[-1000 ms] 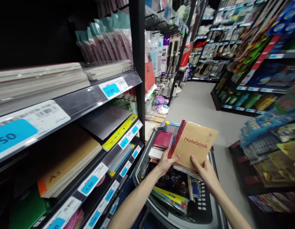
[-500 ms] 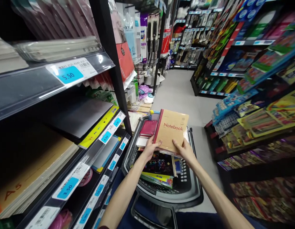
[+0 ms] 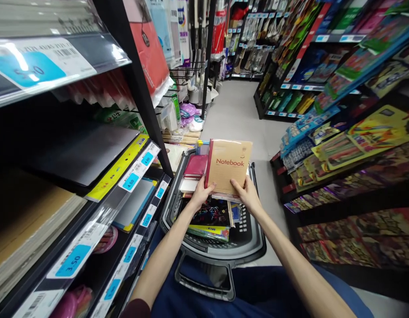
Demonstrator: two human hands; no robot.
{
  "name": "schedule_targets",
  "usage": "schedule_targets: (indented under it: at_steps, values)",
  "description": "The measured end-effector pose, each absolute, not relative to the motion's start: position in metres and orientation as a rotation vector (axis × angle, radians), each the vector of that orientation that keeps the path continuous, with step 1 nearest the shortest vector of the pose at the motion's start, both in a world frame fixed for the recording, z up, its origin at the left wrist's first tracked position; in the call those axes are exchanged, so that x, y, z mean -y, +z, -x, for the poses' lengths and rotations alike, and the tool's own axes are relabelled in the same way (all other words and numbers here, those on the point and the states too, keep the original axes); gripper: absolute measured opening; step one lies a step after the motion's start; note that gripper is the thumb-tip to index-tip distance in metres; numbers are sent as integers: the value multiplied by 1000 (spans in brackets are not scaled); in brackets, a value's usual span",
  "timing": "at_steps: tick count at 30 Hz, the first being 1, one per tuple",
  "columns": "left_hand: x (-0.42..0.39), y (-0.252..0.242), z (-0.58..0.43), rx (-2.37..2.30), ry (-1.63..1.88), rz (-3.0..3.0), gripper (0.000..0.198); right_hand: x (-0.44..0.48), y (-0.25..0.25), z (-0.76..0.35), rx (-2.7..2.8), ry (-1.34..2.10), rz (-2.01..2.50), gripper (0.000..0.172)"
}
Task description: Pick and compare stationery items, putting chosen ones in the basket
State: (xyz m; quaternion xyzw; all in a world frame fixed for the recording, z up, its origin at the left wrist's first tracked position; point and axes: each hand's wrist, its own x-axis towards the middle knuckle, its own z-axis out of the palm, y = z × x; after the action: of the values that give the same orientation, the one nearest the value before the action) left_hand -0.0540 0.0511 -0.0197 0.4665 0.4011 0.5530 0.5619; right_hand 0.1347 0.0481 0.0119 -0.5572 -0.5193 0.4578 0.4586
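A tan notebook [image 3: 228,170] with a red spine and the printed word "Notebook" is held between my two hands over the basket. My left hand [image 3: 202,194] grips its lower left corner, thumb on the cover. On its lower right side, my right hand [image 3: 246,194] has the thumb on the front and the fingers behind, hidden. Below is the dark shopping basket [image 3: 247,251]. Inside it lie a dark red book [image 3: 195,166], a black pad with colourful drawings [image 3: 213,214] and a yellow-green packet [image 3: 209,232].
On the left, a shelf [image 3: 125,185] with price labels holds paper stacks and folders. Hanging packets fill a rack [image 3: 340,163] on the right. Grey aisle floor [image 3: 234,106] runs ahead toward more shelving [image 3: 254,44]. The basket handle [image 3: 204,276] lies near my legs.
The view has shifted, so the basket, shelves and notebook appear a little further left and higher. Both hands keep their grip, and the notebook looks slightly more upright.
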Motion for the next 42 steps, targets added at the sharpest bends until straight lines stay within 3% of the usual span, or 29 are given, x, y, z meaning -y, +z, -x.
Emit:
schedule_targets:
  at_steps: [42]
  values:
    - [-53, -19, 56, -932, 1254, -1064, 57, -50, 14, -135, 1308, 1058, 1381, 50]
